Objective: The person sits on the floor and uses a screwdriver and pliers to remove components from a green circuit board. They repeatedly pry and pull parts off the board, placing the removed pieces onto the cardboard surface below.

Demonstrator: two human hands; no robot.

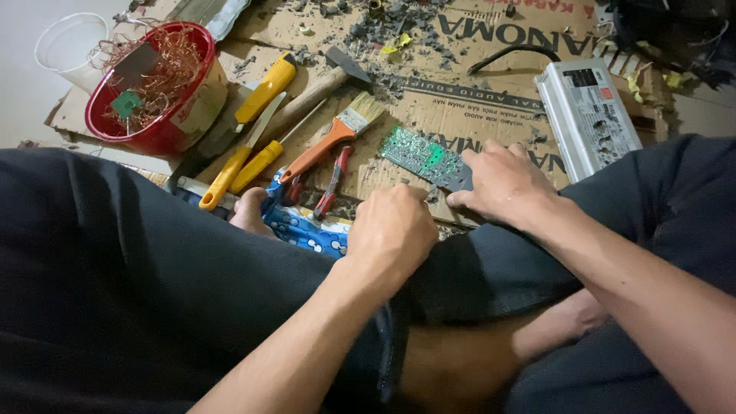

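A green circuit board (420, 151) lies on flattened cardboard (460, 92) in front of my knees. My right hand (502, 184) presses down on the board's near end, fingers gripping its edge. My left hand (392, 230) is closed in a fist just beside that end, apparently around a small tool whose tip touches the board; the tool itself is mostly hidden.
Left of the board lie an orange-handled paintbrush (333, 138), red pliers (334, 182), yellow-handled tools (244, 157) and a hammer (322, 84). A red bowl (165, 126) holds copper wire. A silver power supply box (589, 115) sits at right. Grey debris litters the far cardboard.
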